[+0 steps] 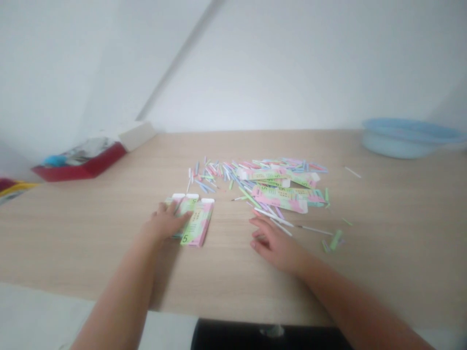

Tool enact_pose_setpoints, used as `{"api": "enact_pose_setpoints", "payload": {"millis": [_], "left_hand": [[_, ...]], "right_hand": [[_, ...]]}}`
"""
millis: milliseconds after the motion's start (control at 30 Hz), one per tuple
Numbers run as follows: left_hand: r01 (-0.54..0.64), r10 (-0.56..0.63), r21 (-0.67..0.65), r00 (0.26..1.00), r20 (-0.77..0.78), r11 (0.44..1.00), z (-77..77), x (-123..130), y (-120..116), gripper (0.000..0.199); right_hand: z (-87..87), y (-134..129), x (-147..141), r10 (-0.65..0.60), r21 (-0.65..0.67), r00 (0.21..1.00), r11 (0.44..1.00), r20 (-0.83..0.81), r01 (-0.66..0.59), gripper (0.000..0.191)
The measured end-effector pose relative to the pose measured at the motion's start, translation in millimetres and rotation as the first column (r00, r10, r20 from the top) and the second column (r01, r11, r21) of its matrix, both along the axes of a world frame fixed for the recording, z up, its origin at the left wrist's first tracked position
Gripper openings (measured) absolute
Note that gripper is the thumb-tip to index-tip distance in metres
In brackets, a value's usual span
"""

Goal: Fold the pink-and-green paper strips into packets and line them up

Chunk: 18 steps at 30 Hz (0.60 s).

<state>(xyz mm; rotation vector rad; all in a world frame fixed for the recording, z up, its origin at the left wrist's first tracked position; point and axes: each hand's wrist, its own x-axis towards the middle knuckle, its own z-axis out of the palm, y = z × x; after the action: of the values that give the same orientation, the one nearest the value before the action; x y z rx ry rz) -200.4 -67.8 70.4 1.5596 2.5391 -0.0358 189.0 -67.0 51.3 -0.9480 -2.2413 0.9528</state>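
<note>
My left hand (168, 222) lies with fingers spread over a few flat pink and green cardboard boxes (199, 223) marked with a 5, touching their tops. My right hand (275, 243) rests on the table, fingers slightly curled and apart, with nothing visible in it. Just beyond its fingertips lie white sticks (274, 215) and thin pens or brushes (315, 230), too blurred to name surely. More of the same printed boxes (280, 197) lie loosely overlapped further back. Behind and beside them spreads a heap of short pastel sticks or caps (222, 171).
A light blue basin (401, 141) stands at the back right. On the left sits a red tray (87, 167) with mixed items, beside a white box (137, 135). Small green pieces (334, 240) lie right of my right hand on the wooden table (91, 233).
</note>
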Motion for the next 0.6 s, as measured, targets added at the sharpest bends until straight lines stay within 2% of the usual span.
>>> {"api": "enact_pose_setpoints", "payload": {"millis": [133, 200, 267, 300, 367, 467, 533, 600], "left_hand": [[0.016, -0.013, 0.066, 0.999, -0.041, 0.998, 14.1, 28.9, -7.4, 0.084], [0.171, -0.170, 0.090, 0.985, -0.020, 0.981, 18.6, 48.3, -13.6, 0.085], [0.350, -0.353, 0.086, 0.935, 0.021, 0.933, 19.4, 66.9, -18.5, 0.086], [0.409, -0.413, 0.071, 0.910, 0.039, 0.910, 18.6, 74.3, -19.8, 0.088], [0.438, -0.439, 0.023, 0.897, 0.059, 0.898, 14.9, 82.2, -19.6, 0.092], [0.377, -0.377, -0.004, 0.926, 0.031, 0.926, 7.4, 74.5, -13.6, 0.089], [0.354, -0.354, 0.020, 0.935, 0.010, 0.935, 3.2, 60.3, -8.4, 0.082], [0.351, -0.351, 0.022, 0.936, -0.007, 0.936, 0.8, 45.2, -3.8, 0.079]], "right_hand": [[2.5, -1.7, 0.9, 0.008, 0.013, 1.000, 1.000, 0.003, -0.008, 0.055], [3.4, -2.8, 0.7, 0.010, 0.006, 1.000, 1.000, -0.002, -0.010, 0.054], [3.2, -3.4, 0.3, 0.006, -0.002, 1.000, 1.000, -0.012, -0.006, 0.055], [3.1, -3.3, 0.2, 0.000, -0.002, 1.000, 1.000, -0.018, 0.000, 0.055], [3.6, -1.8, 0.7, -0.020, 0.011, 0.999, 1.000, -0.027, 0.020, 0.054], [9.8, 4.3, 5.4, -0.063, 0.063, 0.998, 0.996, -0.015, 0.063, 0.052], [17.9, 10.8, 11.6, -0.096, 0.184, 0.995, 0.979, 0.015, 0.092, 0.047], [27.5, 19.0, 19.8, -0.149, 0.355, 0.987, 0.927, 0.052, 0.121, 0.043]]}}
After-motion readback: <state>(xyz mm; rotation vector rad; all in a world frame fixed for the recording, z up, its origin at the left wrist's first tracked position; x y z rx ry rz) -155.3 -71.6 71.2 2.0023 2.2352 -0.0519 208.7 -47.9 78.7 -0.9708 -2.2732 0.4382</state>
